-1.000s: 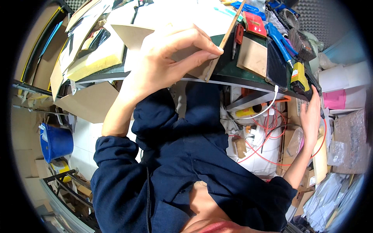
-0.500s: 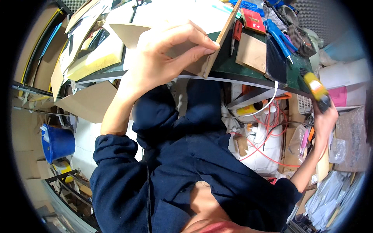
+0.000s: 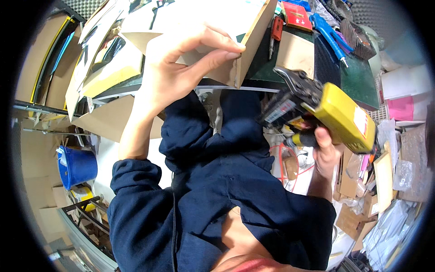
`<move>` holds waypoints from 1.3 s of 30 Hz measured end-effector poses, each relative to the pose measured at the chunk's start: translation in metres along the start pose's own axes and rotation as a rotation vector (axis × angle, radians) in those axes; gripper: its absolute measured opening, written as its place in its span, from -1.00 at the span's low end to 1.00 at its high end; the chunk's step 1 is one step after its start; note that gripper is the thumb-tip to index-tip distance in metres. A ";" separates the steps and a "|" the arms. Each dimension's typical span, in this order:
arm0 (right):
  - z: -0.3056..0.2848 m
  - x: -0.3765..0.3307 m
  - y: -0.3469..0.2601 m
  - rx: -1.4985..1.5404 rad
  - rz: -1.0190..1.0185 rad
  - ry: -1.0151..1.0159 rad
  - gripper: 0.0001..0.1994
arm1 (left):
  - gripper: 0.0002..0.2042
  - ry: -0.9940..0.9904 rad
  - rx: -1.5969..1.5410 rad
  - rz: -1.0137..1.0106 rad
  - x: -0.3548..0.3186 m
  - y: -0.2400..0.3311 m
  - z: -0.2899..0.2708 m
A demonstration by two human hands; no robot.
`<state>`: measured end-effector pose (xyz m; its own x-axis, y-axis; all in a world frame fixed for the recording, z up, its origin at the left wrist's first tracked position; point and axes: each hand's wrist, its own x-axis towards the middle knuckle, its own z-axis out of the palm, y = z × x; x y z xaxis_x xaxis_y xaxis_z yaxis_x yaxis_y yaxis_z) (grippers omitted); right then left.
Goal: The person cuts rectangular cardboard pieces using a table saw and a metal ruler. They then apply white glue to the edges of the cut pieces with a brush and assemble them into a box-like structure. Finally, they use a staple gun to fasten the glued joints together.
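My left hand (image 3: 170, 68) is closed in a pinch at the edge of a thin upright wooden board (image 3: 253, 43) standing on the bench. A second panel corner (image 3: 140, 40) shows beyond that hand, partly covered by it. My right hand (image 3: 325, 152) grips a yellow and black nail gun (image 3: 346, 115) by its handle. The gun is tilted, its black nose pointing up and left, near the bench's front edge and to the right of the board. It appears apart from the board.
On the dark green bench (image 3: 360, 86) lie a red-handled screwdriver (image 3: 277, 29), a flat brown board (image 3: 295, 52), a red box (image 3: 297, 17) and a blue air blow gun (image 3: 327, 36). A blue bucket (image 3: 78, 165) stands at left. Red hose (image 3: 297, 177) lies on the floor.
My right hand has brought the nail gun from the far right, beyond the bench corner, in toward the board. My left hand still pinches the board, slightly farther left.
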<state>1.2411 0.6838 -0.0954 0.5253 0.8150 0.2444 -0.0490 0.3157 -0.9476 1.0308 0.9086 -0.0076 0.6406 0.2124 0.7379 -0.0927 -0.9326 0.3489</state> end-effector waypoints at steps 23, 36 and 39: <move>0.021 0.032 0.026 -0.033 -0.078 -0.151 -0.62 | -0.82 -0.055 0.033 0.038 0.002 -0.002 -0.002; 0.018 0.034 0.031 -0.173 -0.163 -0.152 -0.59 | -0.81 -0.047 0.004 0.007 0.000 -0.002 -0.002; 0.019 0.035 0.030 -0.187 -0.192 -0.165 -0.56 | -0.81 -0.046 0.000 0.005 0.000 -0.002 -0.001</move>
<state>1.2414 0.7308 -0.1114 0.3644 0.8219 0.4379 0.2029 0.3888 -0.8987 1.0301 0.9109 -0.0075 0.6746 0.1937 0.7123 -0.0964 -0.9336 0.3451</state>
